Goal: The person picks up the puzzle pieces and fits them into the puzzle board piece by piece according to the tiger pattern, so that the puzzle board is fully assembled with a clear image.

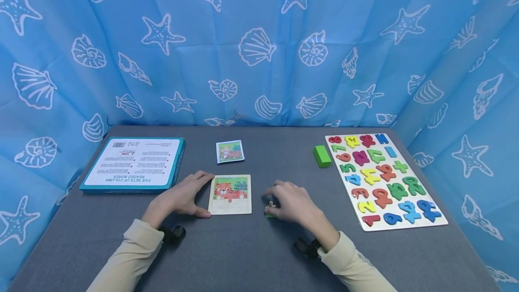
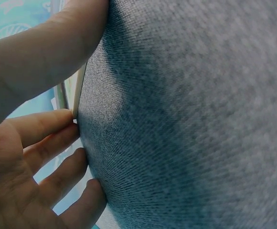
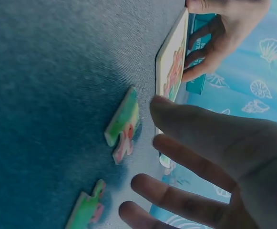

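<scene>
A square wooden puzzle board [image 1: 229, 207] with a tiger picture in its upper part lies before me; its lower part is bare. My left hand [image 1: 184, 196] rests at its left side, thumb at the near corner and index finger at the far one. In the left wrist view the index fingertip [image 2: 64, 116] meets the board's edge. My right hand [image 1: 293, 203] hovers to the right of the board, fingers apart. Beside it lie a green jigsaw piece [image 3: 125, 119] with a pink tab and another green piece [image 3: 85, 210], both apart from the fingers.
Behind the board lies a small picture card [image 1: 230, 152]. A blue and white box [image 1: 131, 163] sits at the left. At the right are a green block [image 1: 322, 156] and a white number board [image 1: 352, 213] with colourful digits. A blue curtain [image 1: 259, 80] hangs along the table's back.
</scene>
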{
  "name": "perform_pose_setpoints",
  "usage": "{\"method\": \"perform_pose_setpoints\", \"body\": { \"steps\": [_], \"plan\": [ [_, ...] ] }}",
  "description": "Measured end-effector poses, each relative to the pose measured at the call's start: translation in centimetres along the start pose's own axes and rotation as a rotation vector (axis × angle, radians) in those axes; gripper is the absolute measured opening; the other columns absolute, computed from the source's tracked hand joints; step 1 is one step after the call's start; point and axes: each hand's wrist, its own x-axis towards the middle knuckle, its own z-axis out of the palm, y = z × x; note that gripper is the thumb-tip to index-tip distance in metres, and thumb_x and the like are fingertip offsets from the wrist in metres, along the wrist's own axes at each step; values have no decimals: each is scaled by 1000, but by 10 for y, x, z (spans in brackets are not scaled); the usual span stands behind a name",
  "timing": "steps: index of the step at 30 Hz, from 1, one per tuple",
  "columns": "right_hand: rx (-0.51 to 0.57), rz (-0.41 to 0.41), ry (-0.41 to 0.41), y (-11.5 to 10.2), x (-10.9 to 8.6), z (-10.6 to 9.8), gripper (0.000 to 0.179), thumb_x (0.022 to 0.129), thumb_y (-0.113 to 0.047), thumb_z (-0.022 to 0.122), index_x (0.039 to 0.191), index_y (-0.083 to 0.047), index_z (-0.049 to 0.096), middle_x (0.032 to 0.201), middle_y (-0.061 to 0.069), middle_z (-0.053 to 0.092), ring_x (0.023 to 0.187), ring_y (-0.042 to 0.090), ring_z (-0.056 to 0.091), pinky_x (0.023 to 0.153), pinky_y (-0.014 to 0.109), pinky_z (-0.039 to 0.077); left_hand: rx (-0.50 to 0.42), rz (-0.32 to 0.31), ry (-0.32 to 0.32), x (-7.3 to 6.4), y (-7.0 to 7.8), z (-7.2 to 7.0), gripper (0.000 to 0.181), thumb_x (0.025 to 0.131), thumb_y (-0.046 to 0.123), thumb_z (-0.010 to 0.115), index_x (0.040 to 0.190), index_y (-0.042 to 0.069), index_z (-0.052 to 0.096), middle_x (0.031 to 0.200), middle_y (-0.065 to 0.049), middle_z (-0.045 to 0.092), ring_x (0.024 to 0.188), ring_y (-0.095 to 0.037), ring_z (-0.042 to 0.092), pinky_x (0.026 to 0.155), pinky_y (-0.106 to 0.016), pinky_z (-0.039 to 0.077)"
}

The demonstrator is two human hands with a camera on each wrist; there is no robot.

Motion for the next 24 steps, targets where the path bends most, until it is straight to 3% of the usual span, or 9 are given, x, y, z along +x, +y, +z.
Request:
{"method": "perform_pose_setpoints", "body": {
  "steps": [6,15,24],
  "plan": [
    [-27,-41,-2,4,-7,4,27,82,-27,87,104,-15,78,98,3,70,85,16,60,66,37,50,13,26,21,-2,2,0,103,76,45,90,156,5,38,154,-18,44,142,-41,44,114,-62,40],
    [-15,-34,-8,5,-5,7,26,80,-24,88,103,-14,79,96,2,72,86,16,62,68,41,54,9,19,18,-2,2,0,103,76,45,90,156,6,38,154,-17,44,142,-41,43,114,-62,40],
    [-40,-71,33,5,-5,10,27,79,-28,89,99,-14,79,90,0,71,80,13,61,63,35,50,1,16,12,-2,2,-1,103,76,45,90,156,7,37,154,-17,44,142,-41,43,114,-63,40]
  ]
}}
